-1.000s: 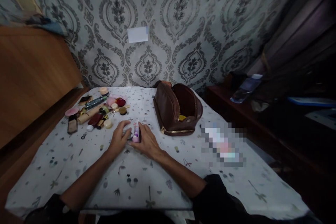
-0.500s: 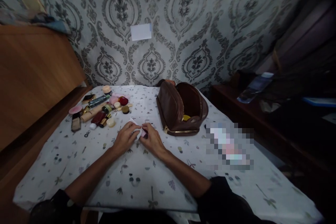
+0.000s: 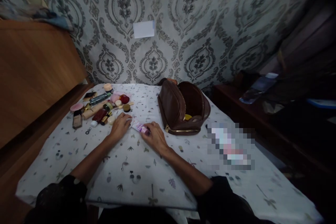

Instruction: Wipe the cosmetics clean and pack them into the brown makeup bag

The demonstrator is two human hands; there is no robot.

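A white and purple squeeze tube point(image 3: 139, 126) lies slantwise between my two hands, just above or on the patterned cloth. My right hand point(image 3: 156, 137) is closed round its dark-capped end, thumb and fingers gripping the sides. At the flat white end, my left hand point(image 3: 120, 126) has its fingertips pinched in; their exact contact is partly hidden. To the right of my hands stands a brown toiletry bag point(image 3: 172, 106), unzipped, with something yellow point(image 3: 187, 117) inside. Left of my hands lie several cosmetics, among them a cream tube point(image 3: 91, 111) and a dark-lidded jar point(image 3: 126, 107).
The table point(image 3: 120, 182) wears a white printed cloth. A pixelated flat object point(image 3: 229, 145) lies at its right. Beyond the right edge a clear bottle point(image 3: 258, 89) rests on a dark surface. A wooden cabinet point(image 3: 36, 77) stands left, and a patterned wall rises behind.
My hands have drawn apart, the left shifting up and left. More of the tube shows, its purple print now visible between them. The view has shifted slightly.
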